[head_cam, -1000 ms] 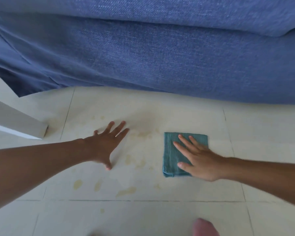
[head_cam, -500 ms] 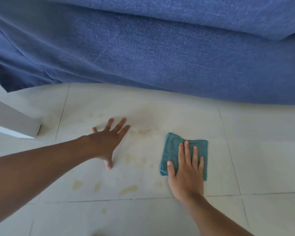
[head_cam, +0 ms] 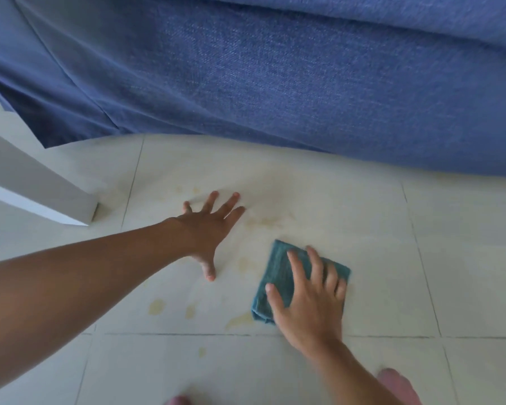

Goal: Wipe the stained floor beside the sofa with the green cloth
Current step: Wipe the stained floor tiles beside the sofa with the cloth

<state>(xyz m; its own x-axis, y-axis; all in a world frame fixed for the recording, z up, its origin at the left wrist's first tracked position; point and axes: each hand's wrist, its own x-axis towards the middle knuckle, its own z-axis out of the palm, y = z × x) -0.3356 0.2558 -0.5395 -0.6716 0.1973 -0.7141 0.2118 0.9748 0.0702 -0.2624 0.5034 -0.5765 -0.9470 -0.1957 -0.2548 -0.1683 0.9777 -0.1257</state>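
Note:
A folded green cloth lies on the pale tiled floor in front of the blue sofa. My right hand presses flat on the cloth, fingers spread, covering its lower right part. My left hand rests flat on the bare tile to the left, fingers apart, holding nothing. Yellowish stains dot the tile below my left hand and just left of the cloth, with a faint smear above the cloth.
A white furniture leg or panel stands on the floor at the left, beside the sofa's corner. A pink shape shows at the bottom edge, perhaps my knee. Grout lines cross the tiles.
My right hand has slid the cloth down toward me and slightly left, turning it askew. My left hand stays planted in the same spot.

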